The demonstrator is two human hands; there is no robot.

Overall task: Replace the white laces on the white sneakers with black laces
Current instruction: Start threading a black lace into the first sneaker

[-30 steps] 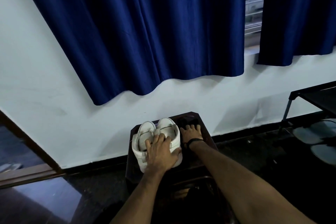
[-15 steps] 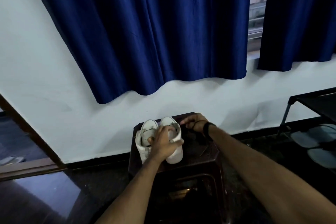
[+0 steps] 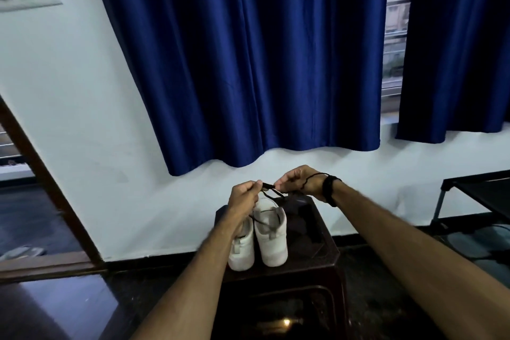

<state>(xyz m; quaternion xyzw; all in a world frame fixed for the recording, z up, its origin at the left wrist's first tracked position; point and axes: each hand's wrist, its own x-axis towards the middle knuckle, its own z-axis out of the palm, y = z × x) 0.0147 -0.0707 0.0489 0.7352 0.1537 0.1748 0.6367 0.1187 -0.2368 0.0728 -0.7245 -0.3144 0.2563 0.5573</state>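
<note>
1. Left hand point(image 3: 244, 196) — fingers curled, pinching one end of a black lace point(image 3: 269, 187).
2. Right hand point(image 3: 299, 183) — fingers curled, pinching the same lace a little further along; a dark band sits on that wrist.
3. The lace is held raised above the sneakers point(image 3: 258, 237), stretched short between the two hands. Its slack drops down onto the right-hand shoe.
4. The sneakers stand side by side on a dark stool point(image 3: 311, 259), heels toward the camera, toes toward the wall. White laces cannot be made out from this angle.
5. Step in hand, as judged: readying a black lace — finding its tip before threading.
6. Next move calls for one hand to steady a shoe while the other guides the tip into an eyelet near the toe. The shoes likely need turning, since the eyelets face away.
7. Risk: the loose tail may snag on the shoe collar.
</note>
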